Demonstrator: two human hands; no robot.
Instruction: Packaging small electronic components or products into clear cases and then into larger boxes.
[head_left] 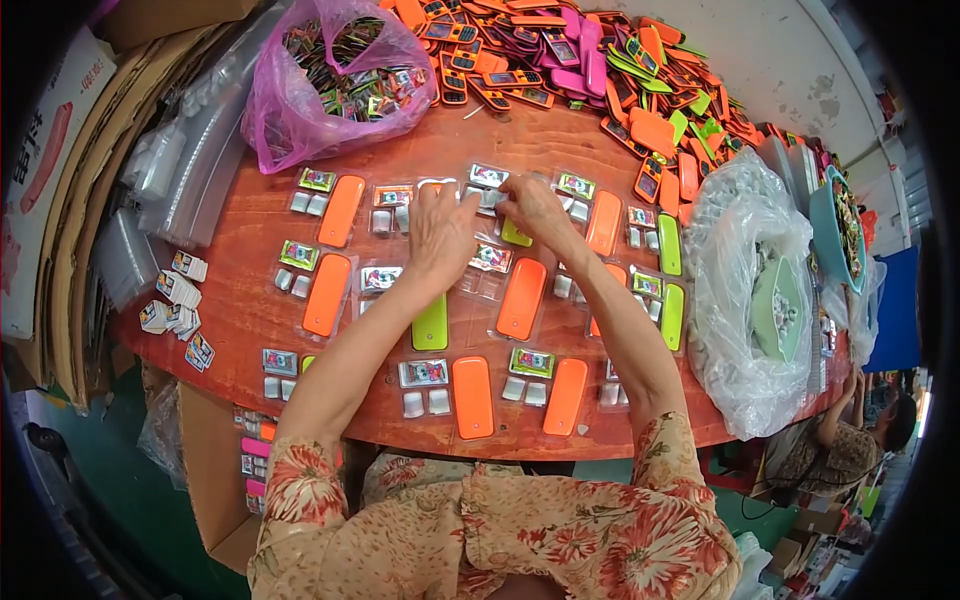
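Observation:
Both of my hands reach over the far row of clear plastic trays on the red-brown table. My left hand (443,232) lies over a tray with its fingers apart, partly covering an orange toy phone. Just right of it, my right hand (535,208) has its fingertips pinched at a tray beside a silver sachet (489,177); whatever they grip is too small to make out. Below that hand a lime-green toy phone (516,233) shows in part. Nearer me, trays hold an orange toy phone (522,300), printed sachets (423,373) and small white pieces (413,404).
Toy phones (590,85) in orange, magenta and green pile up at the back. A pink bag (275,120) of sachets stands back left, above small printed cards (178,290). Clear bags (735,330) and a green basin (775,310) stand right. A cardboard box (210,470) sits below left.

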